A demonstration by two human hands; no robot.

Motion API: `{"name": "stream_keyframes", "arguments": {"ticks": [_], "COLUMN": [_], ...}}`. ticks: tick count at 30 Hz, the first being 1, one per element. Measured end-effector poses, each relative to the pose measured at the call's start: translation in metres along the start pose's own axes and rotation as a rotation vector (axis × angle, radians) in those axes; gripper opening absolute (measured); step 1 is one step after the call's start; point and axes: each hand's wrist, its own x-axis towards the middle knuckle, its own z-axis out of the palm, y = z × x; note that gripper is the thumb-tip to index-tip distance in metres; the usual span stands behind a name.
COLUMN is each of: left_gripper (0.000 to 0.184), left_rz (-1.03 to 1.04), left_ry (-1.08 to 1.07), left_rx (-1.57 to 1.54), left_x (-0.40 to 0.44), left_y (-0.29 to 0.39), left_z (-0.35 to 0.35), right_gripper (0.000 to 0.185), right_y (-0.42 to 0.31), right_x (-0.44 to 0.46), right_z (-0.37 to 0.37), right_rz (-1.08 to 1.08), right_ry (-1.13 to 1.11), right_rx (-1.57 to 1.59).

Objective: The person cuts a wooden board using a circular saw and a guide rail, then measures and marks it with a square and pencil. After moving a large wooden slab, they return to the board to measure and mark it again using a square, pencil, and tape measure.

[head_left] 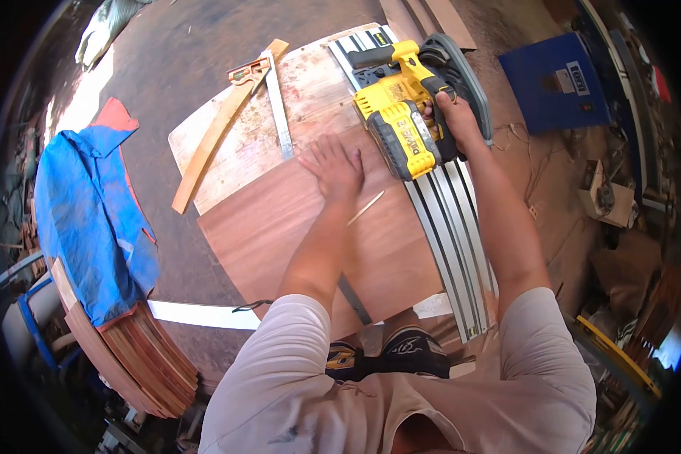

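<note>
My right hand (pixel 454 121) is wrapped round the handle of a yellow and black cordless track saw (pixel 397 113). The saw sits on the far part of a silver guide rail (pixel 450 234), which runs along the right edge of a reddish-brown wooden panel (pixel 280 219). Flat on that panel, fingers spread, lies my left hand (pixel 333 166). A pencil (pixel 366 207) rests just right of my left wrist. Beyond the hand, a combination square (pixel 276 106) and a narrow wooden strip (pixel 212 147) lie on a stained board (pixel 227 121). The saw's blade is hidden.
A blue tarp (pixel 98 219) drapes over stacked wooden boards (pixel 129 356) at left. A white strip (pixel 204 314) lies near my left elbow. At right stand a blue box (pixel 552 87) and an opened carton (pixel 609 197). A yellow level-like bar (pixel 619 356) leans lower right.
</note>
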Motion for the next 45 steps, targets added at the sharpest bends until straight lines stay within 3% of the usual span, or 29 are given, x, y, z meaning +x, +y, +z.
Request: {"name": "stream_keyframes", "arguments": {"ticks": [3, 5, 8, 10, 20, 22, 24, 26, 28, 36, 38, 45], "left_gripper": [0.068, 0.067, 0.065, 0.062, 0.055, 0.054, 0.056, 0.063, 0.069, 0.068, 0.067, 0.067], "left_rz": [-0.019, -0.051, -0.035, 0.007, 0.116, 0.253, 0.058, -0.278, -0.384, -0.353, -0.360, -0.367], "left_ry": [-0.053, -0.119, -0.057, 0.036, -0.012, -0.091, -0.128, 0.007, -0.036, 0.000, 0.003, -0.031], "left_rx": [-0.006, 0.001, -0.041, -0.128, -0.284, -0.569, -0.322, -0.059, 0.049, 0.041, 0.021, -0.038], "left_x": [0.001, 0.000, -0.002, -0.003, -0.026, -0.038, -0.062, -0.088, -0.108, -0.112, -0.114, -0.111], "left_y": [0.000, -0.002, 0.002, -0.001, -0.032, -0.068, -0.109, -0.159, -0.202, -0.237, -0.237, -0.240], "left_z": [-0.004, -0.007, -0.005, -0.004, -0.022, -0.034, -0.071, -0.078, -0.078, -0.065, -0.066, -0.070], "right_gripper": [0.025, 0.024, 0.020, 0.019, 0.018, 0.019, 0.021, 0.021, 0.021, 0.013, 0.013, 0.014], "right_y": [-0.009, -0.011, -0.021, -0.026, -0.038, -0.045, -0.050, -0.048, -0.054, -0.069, -0.072, -0.127], "right_x": [0.001, 0.003, -0.006, -0.008, -0.026, -0.029, -0.031, -0.032, -0.039, -0.065, -0.067, -0.114], "right_z": [-0.003, -0.006, -0.007, -0.004, -0.001, 0.000, 0.003, 0.006, 0.007, 0.024, 0.028, 0.124], "right_rz": [0.045, 0.041, 0.062, 0.043, 0.028, 0.024, 0.072, 0.050, 0.032, 0.005, 0.014, -0.059], "right_ry": [-0.121, -0.199, -0.269, -0.230, -0.160, -0.156, -0.133, -0.128, -0.128, -0.034, -0.098, -0.176], "right_rx": [-0.088, -0.079, -0.054, -0.065, -0.112, -0.104, -0.136, -0.160, -0.195, -0.202, -0.199, -0.462]}}
